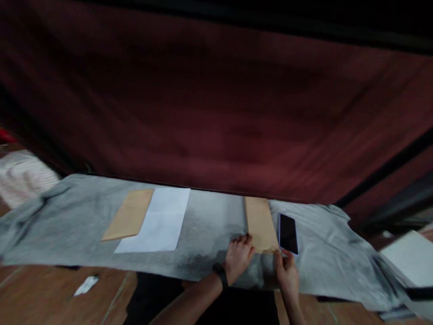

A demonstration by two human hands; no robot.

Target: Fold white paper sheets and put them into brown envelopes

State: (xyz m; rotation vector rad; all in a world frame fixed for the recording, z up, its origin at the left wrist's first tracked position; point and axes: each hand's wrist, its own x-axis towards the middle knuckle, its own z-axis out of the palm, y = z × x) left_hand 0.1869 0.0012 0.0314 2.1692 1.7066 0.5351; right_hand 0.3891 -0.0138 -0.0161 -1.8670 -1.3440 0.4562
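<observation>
A flat tan rectangular piece [261, 223] lies lengthwise on the grey cloth in front of me; whether it is paper, card or board I cannot tell. At its lower left edge rests my left hand [238, 256], its fingers bent against the side and a dark band on the wrist. My right hand [287, 271] has its thumb and fingers closed at the lower right corner of the same piece. Just beyond that hand lies a dark-screened phone [288, 234] with a pale purple edge. Farther left, another tan rectangular piece [130, 214] partly overlaps a white paper sheet [167, 220].
The wrinkled grey cloth [209, 221] covers a long narrow surface. A dark red panel [216, 113] rises along its far side. A white box-like object [411, 257] stands at the right. A scrap of white paper [86, 285] lies on the brown floor [43, 293].
</observation>
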